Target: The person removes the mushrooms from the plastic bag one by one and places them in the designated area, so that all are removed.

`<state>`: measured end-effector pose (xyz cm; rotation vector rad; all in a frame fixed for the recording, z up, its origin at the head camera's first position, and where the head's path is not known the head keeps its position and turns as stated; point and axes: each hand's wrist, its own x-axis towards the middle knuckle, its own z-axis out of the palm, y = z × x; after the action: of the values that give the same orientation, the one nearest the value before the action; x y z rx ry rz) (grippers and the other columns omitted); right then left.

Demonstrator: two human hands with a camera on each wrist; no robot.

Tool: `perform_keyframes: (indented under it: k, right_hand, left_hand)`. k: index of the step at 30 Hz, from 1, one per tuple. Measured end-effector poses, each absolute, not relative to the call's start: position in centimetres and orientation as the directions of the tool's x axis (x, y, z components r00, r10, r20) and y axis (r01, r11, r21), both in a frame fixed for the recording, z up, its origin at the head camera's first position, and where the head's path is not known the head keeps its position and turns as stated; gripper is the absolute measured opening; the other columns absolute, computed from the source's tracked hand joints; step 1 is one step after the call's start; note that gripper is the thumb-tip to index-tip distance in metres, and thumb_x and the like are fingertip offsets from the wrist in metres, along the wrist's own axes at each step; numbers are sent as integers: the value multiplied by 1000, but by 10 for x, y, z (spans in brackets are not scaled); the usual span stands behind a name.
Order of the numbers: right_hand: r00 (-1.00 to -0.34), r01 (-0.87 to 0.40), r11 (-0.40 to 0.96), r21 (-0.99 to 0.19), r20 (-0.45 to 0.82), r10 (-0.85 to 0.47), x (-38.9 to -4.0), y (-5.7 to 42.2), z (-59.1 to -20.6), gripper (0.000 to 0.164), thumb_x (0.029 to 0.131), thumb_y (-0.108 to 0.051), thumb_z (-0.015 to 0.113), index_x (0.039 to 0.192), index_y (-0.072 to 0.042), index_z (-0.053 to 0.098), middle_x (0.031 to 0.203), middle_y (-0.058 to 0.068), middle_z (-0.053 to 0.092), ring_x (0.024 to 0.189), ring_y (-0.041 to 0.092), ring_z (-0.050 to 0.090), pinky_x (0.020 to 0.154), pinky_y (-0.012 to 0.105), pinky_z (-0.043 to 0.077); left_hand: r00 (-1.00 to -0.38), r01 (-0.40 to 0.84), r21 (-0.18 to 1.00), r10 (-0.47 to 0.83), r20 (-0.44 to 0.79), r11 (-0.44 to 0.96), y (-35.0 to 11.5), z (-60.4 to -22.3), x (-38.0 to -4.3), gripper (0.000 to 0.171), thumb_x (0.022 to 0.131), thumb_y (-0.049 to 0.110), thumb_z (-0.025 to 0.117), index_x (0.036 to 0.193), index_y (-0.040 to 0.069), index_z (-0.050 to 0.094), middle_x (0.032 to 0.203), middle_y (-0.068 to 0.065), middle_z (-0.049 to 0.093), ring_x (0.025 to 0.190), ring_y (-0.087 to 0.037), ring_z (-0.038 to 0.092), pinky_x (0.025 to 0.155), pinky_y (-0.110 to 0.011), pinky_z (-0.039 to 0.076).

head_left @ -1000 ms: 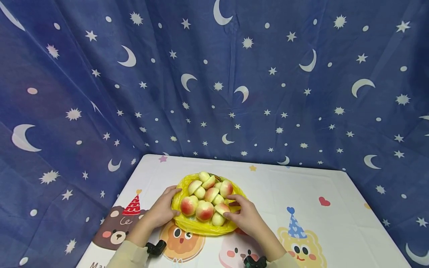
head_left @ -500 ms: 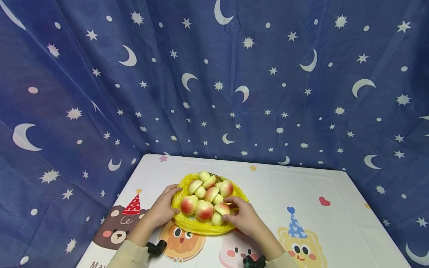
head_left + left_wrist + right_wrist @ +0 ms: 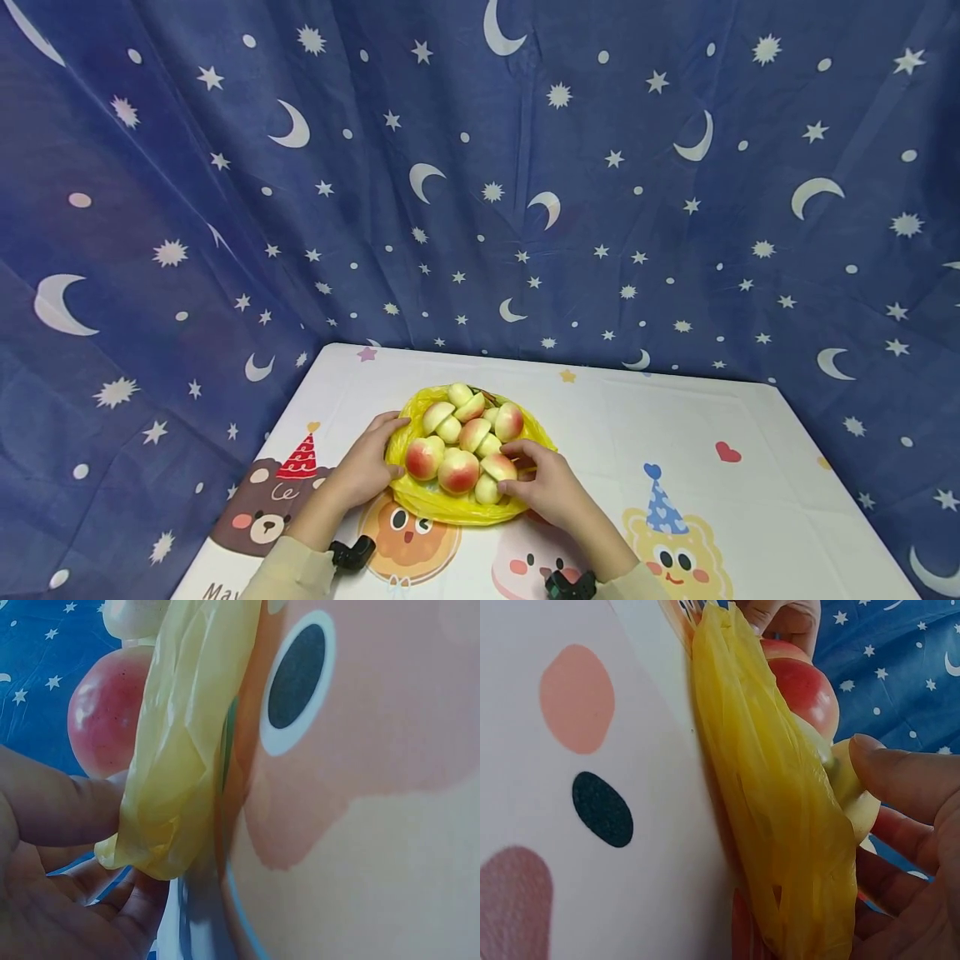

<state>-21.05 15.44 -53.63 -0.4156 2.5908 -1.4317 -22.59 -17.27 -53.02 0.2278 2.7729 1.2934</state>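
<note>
A yellow plastic bag (image 3: 450, 510) lies spread on the table, its rolled edge ringing several toy mushrooms with cream and red caps (image 3: 458, 472). My left hand (image 3: 365, 463) grips the bag's left side; in the left wrist view, the thumb (image 3: 67, 810) lies at the bag's edge with fingers beneath. At the right side, my right hand (image 3: 551, 483) pinches a mushroom (image 3: 498, 468) between thumb and fingers. The right wrist view has the thumb (image 3: 900, 776) on a pale mushroom behind the bag, whose wall partly hides it.
A white tablecloth (image 3: 675, 425) with cartoon prints covers the table. Behind and to the left hangs a dark blue curtain (image 3: 480, 167) with moons and stars. Something thin, brown and green (image 3: 486, 395) shows at the bag's back edge.
The right hand's thumb and fingers have closed in slightly on the right front mushroom. My left hand stays at the bag's left side. The head view has shifted a little.
</note>
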Motion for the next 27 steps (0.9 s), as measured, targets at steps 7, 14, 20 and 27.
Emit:
perform_keyframes:
  k: [7,14,20,27]
  right_hand:
    - [-956,-157,473,-867,13,-293,-209,155,-534,46,90,-23,87,132,-18,69,126,4,74,115,21,70,97,33,65]
    - [-969,-151,465,-872,39,-243,-209,157,-529,44,90,-20,87,130,-19,70,127,4,75,122,24,69,101,38,64]
    - [-976,-128,449,-884,33,-214,-209,160,-524,44,90,-17,87,131,-18,70,126,5,74,121,25,70,100,36,65]
    - [-985,-104,441,-892,31,-170,-209,165,-518,46,89,-10,87,131,-20,71,127,4,74,121,24,70,99,33,65]
  left_hand:
    - [-987,88,770,161,-20,631,-171,-530,-227,77,83,-10,76,156,3,53,170,-15,39,156,-45,42,127,-59,37]
    - [-986,99,767,165,-10,634,-171,-528,-227,78,83,-11,75,156,1,52,170,-15,40,157,-45,41,129,-60,34]
    - [-986,107,763,168,-2,637,-171,-528,-227,77,83,-12,75,156,0,52,169,-16,41,156,-45,42,128,-61,34]
    - [-987,77,765,157,-32,640,-172,-529,-226,79,84,-10,75,158,2,50,170,-14,39,158,-44,41,128,-59,35]
